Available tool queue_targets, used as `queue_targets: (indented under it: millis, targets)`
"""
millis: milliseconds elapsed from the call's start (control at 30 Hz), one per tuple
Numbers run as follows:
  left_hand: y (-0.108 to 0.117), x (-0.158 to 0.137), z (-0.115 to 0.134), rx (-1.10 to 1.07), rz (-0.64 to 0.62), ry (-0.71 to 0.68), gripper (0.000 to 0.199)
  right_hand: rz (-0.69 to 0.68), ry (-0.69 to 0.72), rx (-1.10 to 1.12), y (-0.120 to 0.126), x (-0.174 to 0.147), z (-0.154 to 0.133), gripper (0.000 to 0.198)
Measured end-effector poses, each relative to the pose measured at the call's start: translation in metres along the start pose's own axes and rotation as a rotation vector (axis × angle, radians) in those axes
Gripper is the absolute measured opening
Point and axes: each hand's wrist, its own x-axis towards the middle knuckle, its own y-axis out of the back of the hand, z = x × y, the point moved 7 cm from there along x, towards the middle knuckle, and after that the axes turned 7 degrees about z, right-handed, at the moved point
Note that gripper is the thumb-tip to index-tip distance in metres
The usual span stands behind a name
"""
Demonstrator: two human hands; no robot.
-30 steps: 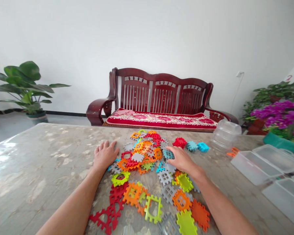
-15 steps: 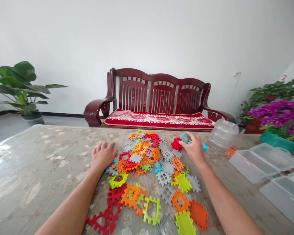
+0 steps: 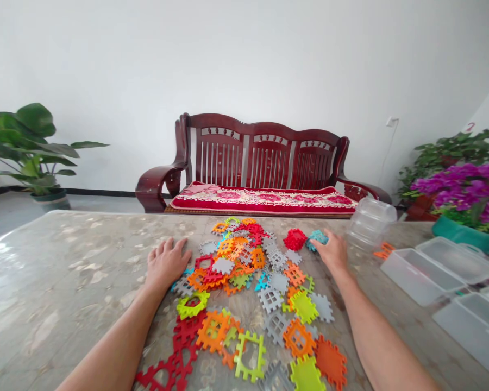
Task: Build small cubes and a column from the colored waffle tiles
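Note:
My left hand (image 3: 167, 263) lies open on the table, fingers spread, just left of the heap of plastic interlocking tiles (image 3: 237, 267). At the far right of the heap, my right hand (image 3: 332, 252) grips a small blue stack of interlocking tiles (image 3: 317, 238) between thumb and fingers. The blue stack is at the table surface, right beside a red stack of tiles (image 3: 295, 239). Grey, orange, green and red tiles, some with window cut-outs, spread from the heap toward me between my forearms.
Clear plastic boxes (image 3: 421, 277) stand on the right of the table (image 3: 85, 271), with a clear stacked container (image 3: 370, 220) behind them. Loose orange tiles (image 3: 383, 250) lie near the boxes. A flower pot (image 3: 468, 234) is at the right edge. A wooden bench (image 3: 269, 157) stands beyond.
My right hand has moved slightly right and down with the blue stack, which now rests lower beside the red stack. My left hand stays flat in place.

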Motion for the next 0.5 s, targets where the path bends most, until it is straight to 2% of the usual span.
queue_targets:
  millis: [100,233,500]
  targets:
    - [-0.0006,0.0004,-0.0005,0.001,0.006,0.001,0.054,-0.035,0.005,-0.037,0.0001,-0.0027,-0.0023,0.063]
    - [-0.0003,0.0000,-0.0004,0.003,0.014,-0.001,0.054,-0.078,-0.004,-0.033,-0.0014,-0.0069,-0.0014,0.054]
    - [0.0017,-0.0005,0.0001,-0.030,0.035,0.003,0.053,-0.036,0.006,-0.028,0.0015,-0.0079,-0.0016,0.054]
